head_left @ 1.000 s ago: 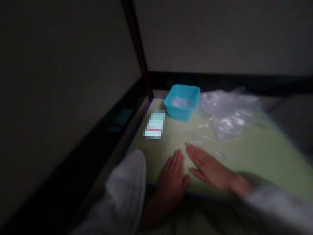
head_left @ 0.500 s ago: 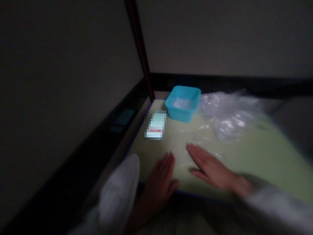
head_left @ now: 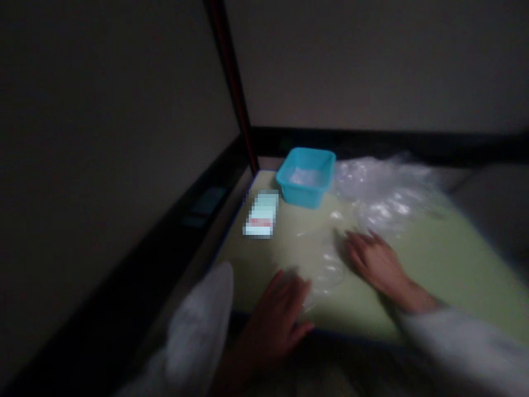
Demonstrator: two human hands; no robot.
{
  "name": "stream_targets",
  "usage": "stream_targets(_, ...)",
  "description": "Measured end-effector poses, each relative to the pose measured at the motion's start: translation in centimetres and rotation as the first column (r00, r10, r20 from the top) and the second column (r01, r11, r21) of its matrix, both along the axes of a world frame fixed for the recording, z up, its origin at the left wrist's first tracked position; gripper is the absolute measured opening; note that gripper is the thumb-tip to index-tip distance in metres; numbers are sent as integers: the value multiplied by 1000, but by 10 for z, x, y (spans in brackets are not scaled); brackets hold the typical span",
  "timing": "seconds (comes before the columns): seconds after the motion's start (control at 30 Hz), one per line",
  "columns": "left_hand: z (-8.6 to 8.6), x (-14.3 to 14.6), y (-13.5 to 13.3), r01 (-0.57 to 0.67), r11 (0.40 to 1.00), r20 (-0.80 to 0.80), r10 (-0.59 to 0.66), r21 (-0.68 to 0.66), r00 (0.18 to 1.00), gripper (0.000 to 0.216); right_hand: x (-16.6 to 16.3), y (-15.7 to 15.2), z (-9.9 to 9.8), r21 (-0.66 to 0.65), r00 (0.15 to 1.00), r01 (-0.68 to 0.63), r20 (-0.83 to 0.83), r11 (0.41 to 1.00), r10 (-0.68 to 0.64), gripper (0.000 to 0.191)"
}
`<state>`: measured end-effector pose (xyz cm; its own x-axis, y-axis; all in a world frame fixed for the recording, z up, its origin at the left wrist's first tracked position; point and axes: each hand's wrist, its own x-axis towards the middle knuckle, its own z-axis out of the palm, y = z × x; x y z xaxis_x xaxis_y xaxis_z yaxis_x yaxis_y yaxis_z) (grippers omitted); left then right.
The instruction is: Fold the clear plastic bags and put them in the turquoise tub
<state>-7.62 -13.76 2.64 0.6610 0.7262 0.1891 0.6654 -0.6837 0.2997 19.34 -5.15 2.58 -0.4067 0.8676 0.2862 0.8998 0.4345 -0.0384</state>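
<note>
From my end, I can't read any txt, nos. or logos; lit screen (head_left: 262,214) is pixelated.

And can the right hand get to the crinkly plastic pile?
Probably yes: the right hand is just in front of the plastic pile, and nothing seems to stand between them.

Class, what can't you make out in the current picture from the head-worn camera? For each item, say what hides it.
All in the head view:
Bright pale rectangular panel: any lettering is lost to pixelation.
Turquoise rectangular plastic basin: its whitish contents are too blurred to identify.
Thin clear plastic film: transparency and blur hide its outline.
Bare left hand: blur and dimness hide whether it grips the film.
Grey right sleeve: cut off by the picture's edge.
</note>
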Motion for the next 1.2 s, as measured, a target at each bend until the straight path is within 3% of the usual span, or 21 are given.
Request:
stream_targets(0.2,2,-3,6,4,999,-37,-3,35,999,50,-3,11,-5,-70,995,-98,-16,993,97,42)
stream_targets(0.37,8,15,-6,140,990,-16,-140,32,990,52,-4,28,-12,-123,962,-261,-116,958,247,45)
stream_targets(0.5,19,24,-5,252,967,2,-252,-29,968,52,8,33,-1,-89,922,-317,-260,944,285,43)
stream_targets(0.63,19,15,17,151,988,30,-151,-19,988,47,28,22,15,-87,900,-344,-315,935,302,35)
stream_targets(0.77,7,2,33,170,985,-9,-170,-24,985,42,42,14,13,-127,889,-434,-222,892,401,32)
stream_targets(1.03,10,8,23,205,978,-8,-205,-24,979,42,40,38,-5,-17,945,-314,-108,949,310,36)
stream_targets(1.2,9,2,57,144,987,-10,-143,78,990,38,33,34,-11,-25,966,-212,-157,977,205,36)
